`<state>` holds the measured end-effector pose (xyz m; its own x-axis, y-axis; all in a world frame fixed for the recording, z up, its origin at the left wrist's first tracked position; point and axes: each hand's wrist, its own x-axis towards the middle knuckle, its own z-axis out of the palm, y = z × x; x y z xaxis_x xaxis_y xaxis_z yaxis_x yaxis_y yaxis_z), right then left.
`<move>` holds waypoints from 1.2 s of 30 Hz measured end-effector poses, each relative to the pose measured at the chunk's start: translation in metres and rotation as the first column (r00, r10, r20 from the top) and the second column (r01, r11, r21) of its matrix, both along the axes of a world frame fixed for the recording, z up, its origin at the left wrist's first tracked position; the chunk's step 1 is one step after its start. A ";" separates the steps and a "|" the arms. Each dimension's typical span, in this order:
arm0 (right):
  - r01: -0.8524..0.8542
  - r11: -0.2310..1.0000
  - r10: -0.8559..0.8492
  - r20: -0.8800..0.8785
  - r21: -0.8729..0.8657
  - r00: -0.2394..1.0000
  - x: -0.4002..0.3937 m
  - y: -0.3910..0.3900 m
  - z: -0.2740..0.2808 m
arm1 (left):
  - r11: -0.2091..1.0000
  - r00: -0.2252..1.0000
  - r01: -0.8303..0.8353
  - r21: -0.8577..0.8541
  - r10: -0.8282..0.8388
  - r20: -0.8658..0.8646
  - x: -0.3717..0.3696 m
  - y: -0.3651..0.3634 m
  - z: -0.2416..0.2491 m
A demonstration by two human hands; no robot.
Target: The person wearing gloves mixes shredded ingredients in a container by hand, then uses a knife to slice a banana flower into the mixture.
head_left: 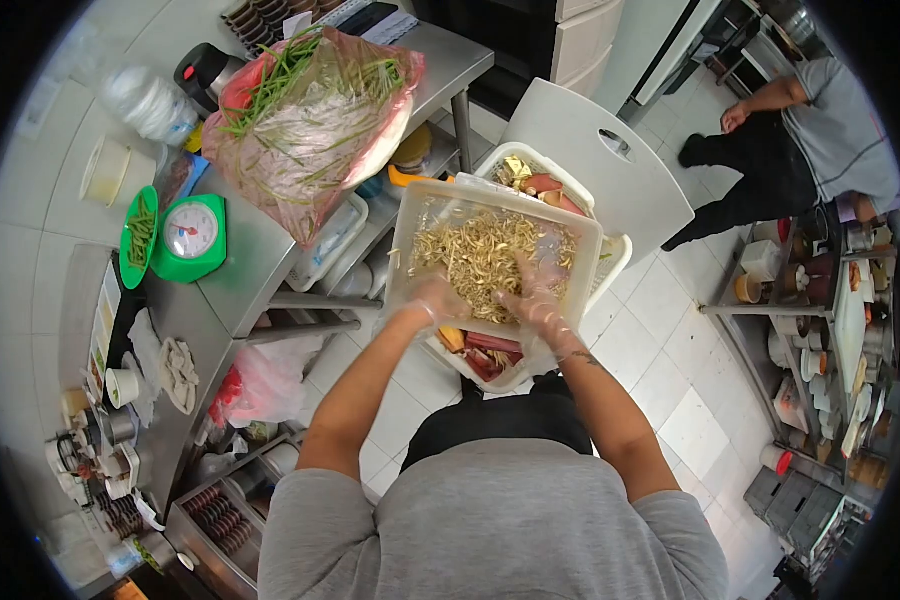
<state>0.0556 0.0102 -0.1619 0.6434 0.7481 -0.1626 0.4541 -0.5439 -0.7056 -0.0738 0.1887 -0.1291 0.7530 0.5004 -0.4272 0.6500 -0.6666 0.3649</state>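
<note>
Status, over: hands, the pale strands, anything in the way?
Left hand at near-left edge of pale strands; right hand among them, spread. Strands loose in translucent tray. Nothing visibly blocking either hand.

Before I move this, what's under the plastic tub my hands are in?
Red and yellow items and white container rims show past the tub; it covers whatever lies beneath its middle.

Two hands (436,298); one translucent tray (442,206); one dial scale (190,232); one green dish (131,273); one flask (206,74); one chair (562,140); one co-worker (838,125).
</note>
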 end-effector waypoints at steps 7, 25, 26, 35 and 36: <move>0.025 0.994 -0.020 -0.048 0.102 0.999 0.011 0.054 -0.010 | 0.987 0.850 -0.078 0.139 -0.007 0.526 0.026 0.000 -0.059; -0.040 0.981 0.008 -0.167 -0.188 0.986 -0.012 -0.015 -0.013 | 0.989 0.974 0.148 -0.032 -0.151 -0.167 0.016 -0.026 -0.011; 0.019 0.990 -0.056 -0.270 -0.138 0.961 -0.014 -0.010 -0.004 | 0.994 0.992 0.091 -0.068 -0.097 -0.081 0.021 -0.033 -0.022; 0.118 0.985 -0.078 -0.287 0.123 0.955 0.049 0.020 -0.001 | 0.971 0.927 -0.013 -0.238 0.101 0.360 0.038 0.037 -0.005; 0.098 0.980 -0.069 -0.168 0.171 0.983 0.058 0.021 0.000 | 0.978 0.953 0.006 -0.210 0.058 0.296 0.041 0.050 0.009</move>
